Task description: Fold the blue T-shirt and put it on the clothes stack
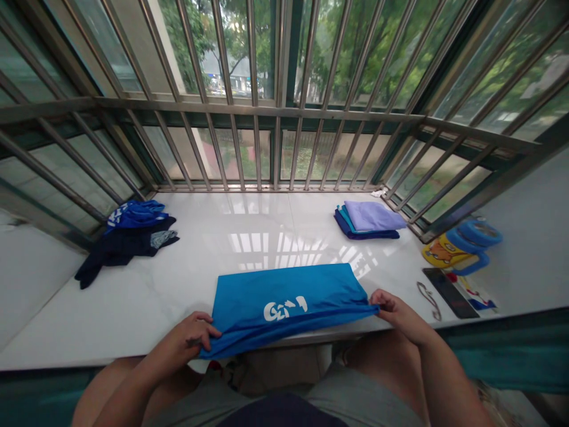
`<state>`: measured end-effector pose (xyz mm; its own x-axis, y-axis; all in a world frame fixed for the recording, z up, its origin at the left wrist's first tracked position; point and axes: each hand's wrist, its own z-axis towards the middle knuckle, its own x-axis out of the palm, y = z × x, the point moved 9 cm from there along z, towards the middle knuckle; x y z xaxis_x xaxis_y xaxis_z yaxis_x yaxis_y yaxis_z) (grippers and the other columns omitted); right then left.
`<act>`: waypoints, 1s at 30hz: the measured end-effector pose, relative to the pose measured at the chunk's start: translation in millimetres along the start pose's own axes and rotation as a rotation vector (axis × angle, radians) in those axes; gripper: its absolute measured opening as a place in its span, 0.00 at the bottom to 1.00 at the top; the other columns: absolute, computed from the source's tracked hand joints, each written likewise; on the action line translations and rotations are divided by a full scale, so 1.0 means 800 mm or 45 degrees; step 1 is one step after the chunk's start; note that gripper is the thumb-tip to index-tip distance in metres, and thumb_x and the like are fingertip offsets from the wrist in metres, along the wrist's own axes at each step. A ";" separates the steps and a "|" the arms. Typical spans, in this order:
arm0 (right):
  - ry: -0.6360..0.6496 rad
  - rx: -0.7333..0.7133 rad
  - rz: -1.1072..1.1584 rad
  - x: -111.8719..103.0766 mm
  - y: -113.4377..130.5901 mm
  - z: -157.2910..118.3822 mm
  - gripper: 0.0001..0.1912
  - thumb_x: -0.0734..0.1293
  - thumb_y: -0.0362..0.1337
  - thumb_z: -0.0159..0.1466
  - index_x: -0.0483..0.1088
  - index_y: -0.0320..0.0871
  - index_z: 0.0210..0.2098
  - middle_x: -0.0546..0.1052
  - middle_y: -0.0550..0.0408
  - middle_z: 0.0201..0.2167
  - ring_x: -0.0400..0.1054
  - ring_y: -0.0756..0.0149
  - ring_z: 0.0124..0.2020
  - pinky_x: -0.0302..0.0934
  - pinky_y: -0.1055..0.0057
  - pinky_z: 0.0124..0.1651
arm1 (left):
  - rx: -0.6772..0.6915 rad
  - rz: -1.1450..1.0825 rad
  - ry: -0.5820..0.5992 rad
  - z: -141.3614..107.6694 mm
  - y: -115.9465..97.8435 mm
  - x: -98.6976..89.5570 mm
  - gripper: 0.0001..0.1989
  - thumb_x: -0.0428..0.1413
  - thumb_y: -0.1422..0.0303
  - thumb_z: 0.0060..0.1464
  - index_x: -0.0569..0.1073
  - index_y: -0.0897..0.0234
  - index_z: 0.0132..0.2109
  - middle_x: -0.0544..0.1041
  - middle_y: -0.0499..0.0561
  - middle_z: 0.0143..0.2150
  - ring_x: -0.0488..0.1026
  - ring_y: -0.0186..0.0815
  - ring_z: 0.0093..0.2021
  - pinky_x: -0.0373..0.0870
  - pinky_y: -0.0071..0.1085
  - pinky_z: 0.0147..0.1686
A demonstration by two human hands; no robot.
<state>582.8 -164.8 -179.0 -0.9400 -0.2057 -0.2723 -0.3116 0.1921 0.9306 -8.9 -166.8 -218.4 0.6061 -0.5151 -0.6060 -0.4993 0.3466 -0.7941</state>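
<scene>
White stone ledge (pixel 111 314) bears a flat blue shirt (pixel 284 296) with white print.

Item: my left hand (pixel 182 343), fingers pinching the near edge of a blue shirt (pixel 284 302), which bears white print and lies partly flat on a white marble sill (pixel 146 314). Item: my right hand (pixel 398 314), gripping the shirt's other near corner, the cloth drawn across between both hands. Left along the sill: a loose heap of dark and blue clothes (pixel 127 243). Right: a folded stack of lilac, teal and navy cloth (pixel 368 219). Far right: a yellow and blue object (pixel 457 246), beside a flat black slab (pixel 447 292). Beyond: metal window bars (pixel 267 142), green trees (pixel 355 47) outside.
</scene>
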 end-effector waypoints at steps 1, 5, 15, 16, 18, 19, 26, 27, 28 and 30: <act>0.007 0.003 -0.002 -0.002 -0.001 -0.002 0.20 0.79 0.52 0.56 0.72 0.46 0.33 0.76 0.54 0.35 0.69 0.59 0.39 0.64 0.64 0.45 | 0.008 0.008 0.013 -0.002 0.001 0.001 0.09 0.59 0.70 0.59 0.83 0.55 0.34 0.87 0.52 0.50 0.73 0.46 0.62 0.72 0.40 0.60; 0.095 0.035 -0.064 0.001 0.002 -0.006 0.19 0.79 0.52 0.58 0.77 0.46 0.39 0.77 0.52 0.40 0.71 0.56 0.44 0.65 0.63 0.49 | -0.034 -0.004 -0.007 -0.002 -0.006 -0.002 0.08 0.60 0.67 0.59 0.84 0.55 0.34 0.87 0.53 0.45 0.75 0.46 0.59 0.73 0.39 0.59; -0.396 0.191 -0.463 -0.025 -0.011 0.018 0.26 0.63 0.63 0.66 0.73 0.46 0.33 0.78 0.53 0.30 0.73 0.56 0.35 0.65 0.65 0.41 | -0.617 -0.159 -0.547 0.016 0.009 -0.030 0.24 0.58 0.42 0.57 0.72 0.59 0.32 0.72 0.45 0.27 0.69 0.37 0.30 0.64 0.30 0.32; -0.474 0.232 -0.559 -0.026 -0.014 0.020 0.24 0.63 0.61 0.66 0.73 0.46 0.33 0.79 0.51 0.31 0.74 0.55 0.36 0.65 0.64 0.41 | -0.663 -0.117 -0.554 0.018 0.014 -0.029 0.25 0.58 0.41 0.55 0.71 0.59 0.30 0.71 0.44 0.25 0.68 0.36 0.29 0.62 0.31 0.31; -0.606 0.322 -0.749 -0.021 -0.019 0.020 0.21 0.65 0.57 0.66 0.74 0.45 0.36 0.82 0.47 0.35 0.77 0.53 0.40 0.65 0.64 0.43 | -0.740 -0.033 -0.528 0.022 0.025 -0.025 0.24 0.58 0.41 0.51 0.70 0.59 0.29 0.71 0.44 0.23 0.68 0.37 0.27 0.60 0.31 0.30; -0.654 0.365 -0.837 -0.015 -0.019 0.019 0.22 0.66 0.56 0.67 0.75 0.44 0.40 0.82 0.44 0.39 0.78 0.51 0.43 0.66 0.64 0.45 | -0.766 -0.002 -0.510 0.022 0.030 -0.023 0.24 0.59 0.42 0.50 0.71 0.59 0.29 0.73 0.45 0.24 0.69 0.38 0.28 0.60 0.31 0.31; -0.566 0.600 -1.223 0.010 -0.025 0.024 0.25 0.60 0.53 0.75 0.78 0.37 0.46 0.82 0.34 0.41 0.79 0.45 0.47 0.67 0.60 0.48 | -0.794 0.039 -0.592 0.021 0.039 -0.015 0.21 0.61 0.45 0.50 0.72 0.58 0.37 0.74 0.43 0.24 0.73 0.39 0.28 0.61 0.32 0.31; -0.596 0.620 -1.189 -0.001 -0.025 0.024 0.25 0.60 0.52 0.75 0.78 0.37 0.44 0.83 0.34 0.40 0.79 0.45 0.46 0.67 0.60 0.47 | -0.769 0.016 -0.618 0.024 0.034 -0.013 0.21 0.62 0.46 0.50 0.72 0.58 0.39 0.74 0.42 0.25 0.73 0.39 0.28 0.62 0.32 0.31; -0.645 0.642 -1.130 -0.014 -0.025 0.022 0.24 0.61 0.52 0.74 0.78 0.37 0.44 0.83 0.35 0.39 0.79 0.45 0.45 0.67 0.60 0.46 | -0.741 -0.006 -0.637 0.029 0.028 -0.009 0.21 0.62 0.47 0.51 0.72 0.58 0.41 0.74 0.42 0.26 0.73 0.39 0.28 0.63 0.31 0.32; -0.792 0.624 -0.986 -0.040 -0.017 0.018 0.23 0.63 0.52 0.71 0.78 0.37 0.43 0.83 0.37 0.36 0.79 0.45 0.41 0.67 0.61 0.42 | -0.683 -0.026 -0.626 0.042 0.011 0.001 0.19 0.61 0.50 0.52 0.72 0.57 0.43 0.75 0.42 0.27 0.73 0.38 0.28 0.63 0.31 0.32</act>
<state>615.2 -146.8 -186.2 -0.3302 0.0572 -0.9422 -0.7376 0.6073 0.2953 8.1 -138.4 -227.4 0.7639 -0.0617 -0.6424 -0.6431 -0.1564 -0.7497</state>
